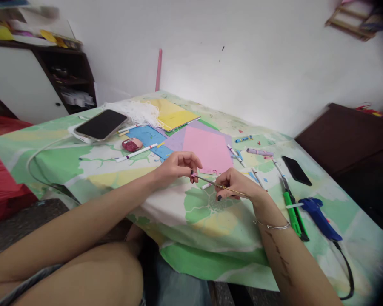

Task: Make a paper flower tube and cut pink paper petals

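Note:
My left hand [181,165] is above the near part of the table, its thumb and fingers pinching a tiny pink paper piece [194,174]. My right hand [234,183] is closed around slim scissors [207,181] with grey blades and gold-coloured handles. Their tip points left and meets the small piece at my left fingertips. Whether the blades are apart is too small to tell. Just beyond both hands lies a pink paper sheet [206,146] with a jagged near edge, on top of a purple sheet [174,142]. A marker [207,185] lies partly hidden behind the scissors.
Left are a phone [104,124], a dark red rounded case [132,145], a marker [137,153] and white string [137,112]. Right are a black phone [296,170], a green box cutter [293,216] and a blue glue gun [321,219] with its cord. A patterned tablecloth [210,250] hangs over the front edge.

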A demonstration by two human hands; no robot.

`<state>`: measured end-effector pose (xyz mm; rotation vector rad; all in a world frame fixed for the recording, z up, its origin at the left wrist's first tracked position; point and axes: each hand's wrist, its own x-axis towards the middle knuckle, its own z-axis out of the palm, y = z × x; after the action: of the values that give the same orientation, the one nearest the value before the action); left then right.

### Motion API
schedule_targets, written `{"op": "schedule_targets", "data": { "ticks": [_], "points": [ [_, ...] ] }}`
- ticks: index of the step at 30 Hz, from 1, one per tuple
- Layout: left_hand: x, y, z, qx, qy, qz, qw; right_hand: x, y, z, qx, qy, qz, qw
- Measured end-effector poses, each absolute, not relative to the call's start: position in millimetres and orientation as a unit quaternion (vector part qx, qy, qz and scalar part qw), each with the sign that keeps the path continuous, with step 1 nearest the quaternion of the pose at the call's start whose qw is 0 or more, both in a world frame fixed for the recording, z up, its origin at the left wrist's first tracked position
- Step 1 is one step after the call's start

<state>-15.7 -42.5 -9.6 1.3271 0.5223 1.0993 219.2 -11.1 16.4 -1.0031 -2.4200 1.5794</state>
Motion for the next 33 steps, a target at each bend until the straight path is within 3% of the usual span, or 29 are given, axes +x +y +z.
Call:
{"op": "schedule_targets", "data": {
  "ticks": [13, 19, 25, 33],
  "points": [
    [-17.1, -39.4, -12.2, 0.576, 0.242, 0.512, 0.589, 223.9, -9.3, 16.3, -0.341, -0.790, 0.507, 0.049],
    [-14.9, -41.0, -10.7, 0.588, 0.264, 0.514, 0.567, 222.1, -8.8, 14.3, -0.328, -0.781, 0.506, 0.163],
    [-12.4, -42.1, -10.9, 0.619, 0.291, 0.485, 0.545, 195.0, -18.2, 5.9, -0.407, -0.710, 0.485, 0.307],
    [-9.0, -43.6, -12.5, 0.656, 0.306, 0.471, 0.505, 170.5, -27.1, -2.8, -0.404, -0.669, 0.531, 0.327]
  ]
}}
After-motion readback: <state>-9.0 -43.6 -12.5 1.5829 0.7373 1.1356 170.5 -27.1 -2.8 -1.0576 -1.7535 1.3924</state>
